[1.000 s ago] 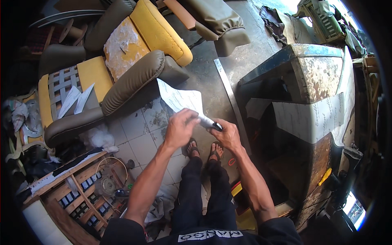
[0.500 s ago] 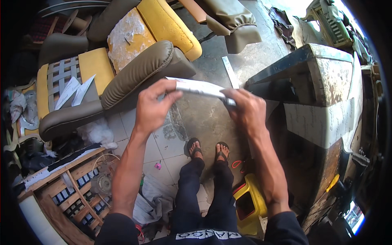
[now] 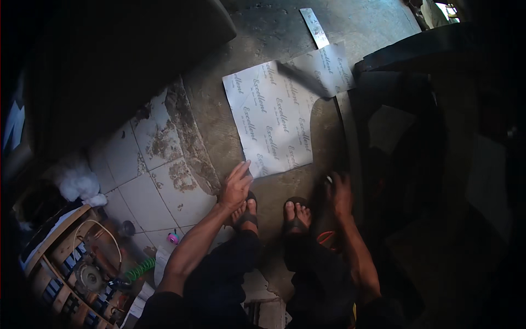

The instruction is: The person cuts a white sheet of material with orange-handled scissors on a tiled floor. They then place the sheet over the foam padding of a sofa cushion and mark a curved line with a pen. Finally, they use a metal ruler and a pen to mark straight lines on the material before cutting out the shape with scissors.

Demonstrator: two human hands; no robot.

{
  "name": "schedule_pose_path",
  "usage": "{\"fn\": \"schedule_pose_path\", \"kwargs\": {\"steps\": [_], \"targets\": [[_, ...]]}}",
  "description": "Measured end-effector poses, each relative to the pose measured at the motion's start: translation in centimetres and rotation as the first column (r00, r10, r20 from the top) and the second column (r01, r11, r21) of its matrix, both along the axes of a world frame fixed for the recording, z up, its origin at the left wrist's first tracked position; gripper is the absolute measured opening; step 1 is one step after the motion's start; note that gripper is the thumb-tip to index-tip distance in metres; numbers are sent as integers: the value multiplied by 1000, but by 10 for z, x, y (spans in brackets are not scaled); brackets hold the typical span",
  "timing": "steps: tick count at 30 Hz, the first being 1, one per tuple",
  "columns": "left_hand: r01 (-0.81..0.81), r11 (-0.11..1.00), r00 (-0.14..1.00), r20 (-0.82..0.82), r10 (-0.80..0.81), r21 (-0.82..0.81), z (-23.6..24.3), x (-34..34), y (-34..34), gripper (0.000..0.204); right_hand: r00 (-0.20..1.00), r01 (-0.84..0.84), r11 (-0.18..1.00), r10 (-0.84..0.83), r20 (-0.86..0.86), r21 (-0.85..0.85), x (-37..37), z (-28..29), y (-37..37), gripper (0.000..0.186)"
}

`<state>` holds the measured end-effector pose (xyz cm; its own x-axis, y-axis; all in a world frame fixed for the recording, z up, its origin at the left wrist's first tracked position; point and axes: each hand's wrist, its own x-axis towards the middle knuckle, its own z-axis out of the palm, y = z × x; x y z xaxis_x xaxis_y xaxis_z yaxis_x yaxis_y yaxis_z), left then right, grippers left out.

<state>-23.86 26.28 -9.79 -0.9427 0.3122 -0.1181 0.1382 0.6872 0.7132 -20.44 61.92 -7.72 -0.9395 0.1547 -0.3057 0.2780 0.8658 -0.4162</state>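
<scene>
A pale sheet (image 3: pixel 274 120) with repeated grey lettering lies spread on the floor in front of my feet, its upper right part folded over along a dark edge. It has a curved cut on the right side. My left hand (image 3: pixel 235 189) reaches down to the sheet's near left corner, fingers stretched out and touching or almost touching it. Right of the sheet, low over the floor, is my right hand (image 3: pixel 342 197), its fingers bent in shadow around a small whitish-tipped thing too dark to name. A metal ruler (image 3: pixel 313 26) lies just beyond the folded part.
Dark furniture (image 3: pixel 120 66) looms at the upper left, and a shadowed bulky piece (image 3: pixel 416 60) stands at the right. A wooden frame (image 3: pixel 52 238), green coiled hose (image 3: pixel 141 268), white stuffing (image 3: pixel 79 181) and small pink object (image 3: pixel 173 237) are at lower left. Red-orange loop (image 3: pixel 325 237) lies near my right foot.
The sheet, held up rolled or folded between both hands before, now lies opened on the floor. Both hands have come down and let it go, and my view has tipped lower and darkened.
</scene>
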Motion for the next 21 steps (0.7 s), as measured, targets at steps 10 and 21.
{"fn": "schedule_pose_path", "kwargs": {"steps": [10, 21], "targets": [[-661, 685, 653, 685, 323, 306, -59, -3, -14, 29, 956, 293, 842, -265, 126, -453, -57, -44, -20, 49], [-596, 787, 652, 668, 360, 158, -54, 12, 2, 39, 844, 505, 707, -286, 453, -494, -43, -28, -48, 36]]}}
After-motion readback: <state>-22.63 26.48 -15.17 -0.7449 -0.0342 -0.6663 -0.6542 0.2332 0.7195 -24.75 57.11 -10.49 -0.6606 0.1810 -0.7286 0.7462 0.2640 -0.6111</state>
